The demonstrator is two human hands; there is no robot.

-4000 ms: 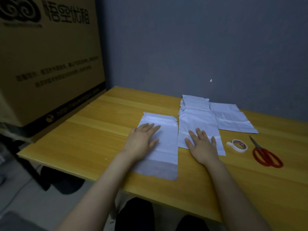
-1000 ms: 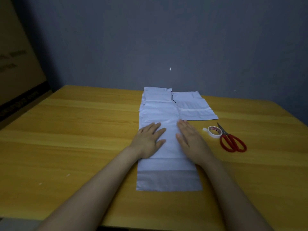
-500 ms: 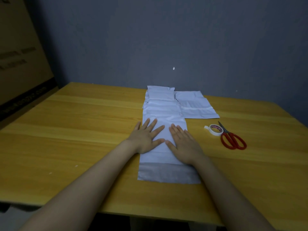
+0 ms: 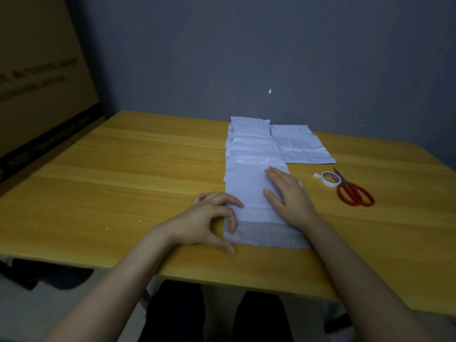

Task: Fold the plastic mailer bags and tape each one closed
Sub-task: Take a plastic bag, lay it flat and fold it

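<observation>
Shifting left hand (image 4: 209,219) off bag (image 4: 249,186) middle to near-left edge, curling fingers there; pinching or not, unclear. Pressing right hand (image 4: 290,197) flat on bag, fingers straight. Keeping bag lengthwise, pointing away, flap (image 4: 266,236) nearest left hand.

The single camera (a wide-angle one) sat on the person's head, above the near edge of the table (image 4: 128,183). It faced forward and down across it to the wall (image 4: 246,58) behind, close enough that the left hand (image 4: 207,219) and right hand (image 4: 290,197) sat mid-frame.
</observation>
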